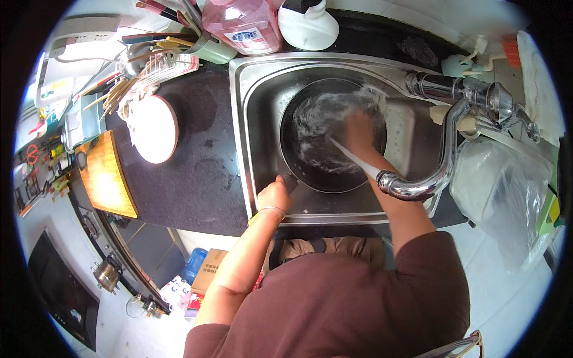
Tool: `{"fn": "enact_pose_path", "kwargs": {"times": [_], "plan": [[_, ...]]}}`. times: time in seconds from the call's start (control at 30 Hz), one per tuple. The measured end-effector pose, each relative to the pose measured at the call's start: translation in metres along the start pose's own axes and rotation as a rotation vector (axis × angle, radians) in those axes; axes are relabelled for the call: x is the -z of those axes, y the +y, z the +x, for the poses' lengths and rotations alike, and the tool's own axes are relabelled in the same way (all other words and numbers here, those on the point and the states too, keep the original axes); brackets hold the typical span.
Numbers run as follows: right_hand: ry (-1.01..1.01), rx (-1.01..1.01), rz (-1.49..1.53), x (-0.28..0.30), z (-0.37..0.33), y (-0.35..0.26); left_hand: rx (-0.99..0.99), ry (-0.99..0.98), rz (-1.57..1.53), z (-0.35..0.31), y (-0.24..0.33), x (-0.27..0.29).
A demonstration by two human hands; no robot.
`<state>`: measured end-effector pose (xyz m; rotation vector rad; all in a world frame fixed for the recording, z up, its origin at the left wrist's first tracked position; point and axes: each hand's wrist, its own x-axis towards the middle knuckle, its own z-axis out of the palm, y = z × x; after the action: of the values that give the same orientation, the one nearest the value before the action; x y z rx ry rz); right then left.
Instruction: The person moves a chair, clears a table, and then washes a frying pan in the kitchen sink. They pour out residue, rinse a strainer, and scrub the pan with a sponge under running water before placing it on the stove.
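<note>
A round black frying pan point(310, 164) lies in the steel sink point(241, 119), with water and whitish suds swirling over its inside. My left hand point(274, 196) is closed around the pan's dark handle at the sink's near left. Inside the pan, over its right half, my right hand point(359, 130) is smeared by motion; its fingers and anything in them cannot be made out. From the curved chrome faucet point(418, 190) a stream of water point(352, 156) runs into the pan beside my right wrist.
Left of the sink, a white round plate or board point(154, 129) stands on the black counter point(203, 143). Behind the sink are a pink liquid bottle point(242, 30), a white bottle point(307, 27) and a utensil holder point(215, 49). A clear plastic bag point(501, 185) hangs at right.
</note>
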<state>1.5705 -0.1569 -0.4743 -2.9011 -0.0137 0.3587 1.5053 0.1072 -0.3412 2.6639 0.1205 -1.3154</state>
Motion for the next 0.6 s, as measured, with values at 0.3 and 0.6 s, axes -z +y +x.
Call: {"fn": "enact_pose_path", "kwargs": {"times": [0.3,0.6], "plan": [[0.003,0.3,0.623,-0.026,-0.029,-0.106,-0.021,0.012,0.038,0.001,0.0,0.004],[0.326,-0.109,0.125,0.012,0.02,-0.024,-0.016,0.0,0.018,0.001,0.001,0.001]]}}
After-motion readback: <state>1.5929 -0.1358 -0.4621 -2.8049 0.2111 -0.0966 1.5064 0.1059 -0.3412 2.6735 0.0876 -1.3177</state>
